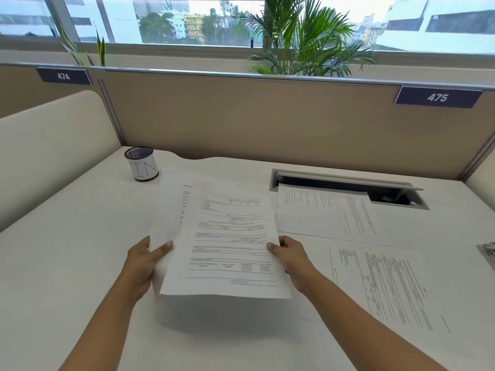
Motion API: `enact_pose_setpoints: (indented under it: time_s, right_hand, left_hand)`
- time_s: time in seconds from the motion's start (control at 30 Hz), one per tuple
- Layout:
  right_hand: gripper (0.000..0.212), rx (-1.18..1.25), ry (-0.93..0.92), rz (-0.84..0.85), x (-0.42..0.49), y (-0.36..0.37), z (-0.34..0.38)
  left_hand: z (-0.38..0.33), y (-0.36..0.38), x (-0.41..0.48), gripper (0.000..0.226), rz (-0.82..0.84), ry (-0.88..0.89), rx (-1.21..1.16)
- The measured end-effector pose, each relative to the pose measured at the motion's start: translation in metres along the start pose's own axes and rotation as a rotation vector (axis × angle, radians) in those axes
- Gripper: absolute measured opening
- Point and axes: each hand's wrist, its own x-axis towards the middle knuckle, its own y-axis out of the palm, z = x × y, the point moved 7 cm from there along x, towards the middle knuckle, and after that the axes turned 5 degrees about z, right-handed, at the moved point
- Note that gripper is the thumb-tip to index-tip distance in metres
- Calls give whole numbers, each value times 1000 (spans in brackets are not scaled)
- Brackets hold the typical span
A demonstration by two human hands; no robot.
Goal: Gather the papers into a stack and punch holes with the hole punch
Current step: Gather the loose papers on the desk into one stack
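Held papers: white printed paper sheets, at least 2, raised above the table in front of the person; the front form sits offset to the right of the sheet behind it, and a shadow lies on the table below them.
Left hand: grips the left edge of the held papers, thumb on the front, fingers behind.
Right hand: grips the right edge of the front form, thumb on top, fingers hidden behind the paper.
Loose sheets: 1 white printed page lies flat on the table to the right, its far edge over the hatch; a second white printed page lies nearer, just beside it.
Table: pale cream top.
Hatch: grey metal cable hatch, lid ajar, set in the table at the back right.
Cup: black mesh pen cup with a white label, back left, well apart from the papers.
Right edge: a grey object, cut off by the frame; cannot tell what it is.
Partition: beige panel with dark plates 474 and 475.
Beyond: green palm plant at the window.
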Motion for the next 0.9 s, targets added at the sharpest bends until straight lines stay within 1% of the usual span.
enact_pose_setpoints:
  time_s: [0.13,0.27,0.43,0.57,0.73,0.9]
  right_hand:
    - [23,61,-9,11,0,3,7]
    - [24,107,-50,48,-2,1,11]
    - [34,99,-78,22,-8,-16,11]
    - [42,100,-71,28,-11,-26,7]
    - [33,128,-78,34,-16,-34,-1]
    - [33,91,-60,32,-18,-54,-10]
  left_hand:
    - [-6,16,-1,14,68,1,-17]
    - [-4,37,-5,15,151,-41,-64]
    - [6,49,-10,30,206,-150,-50]
    - [12,62,-16,27,273,-167,-2]
    - [26,80,-21,31,308,-173,43]
    - [36,94,-23,34,287,-170,9]
